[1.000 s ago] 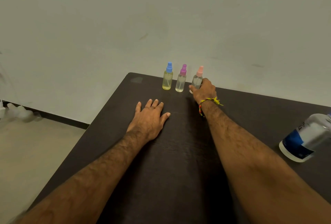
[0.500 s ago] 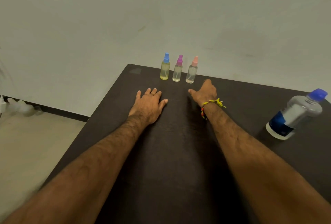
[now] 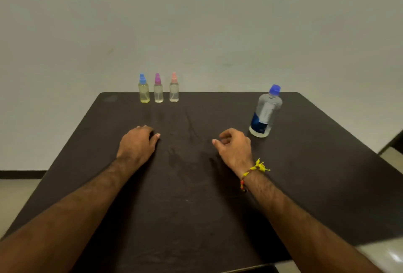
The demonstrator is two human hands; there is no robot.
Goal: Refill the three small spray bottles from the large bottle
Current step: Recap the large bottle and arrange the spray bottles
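Fingers idle; large bottle upright

— What stands on the dark table?
— Three small spray bottles in a row at the far edge, left of centre; the large bottle stands far right.
— Anything else?
— Both hands rest nearer.

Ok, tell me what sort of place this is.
Probably a plain indoor room set up for the task, not a kitchen: a bare dark brown table against an unadorned pale grey wall, with light floor tiles and a dark skirting strip.
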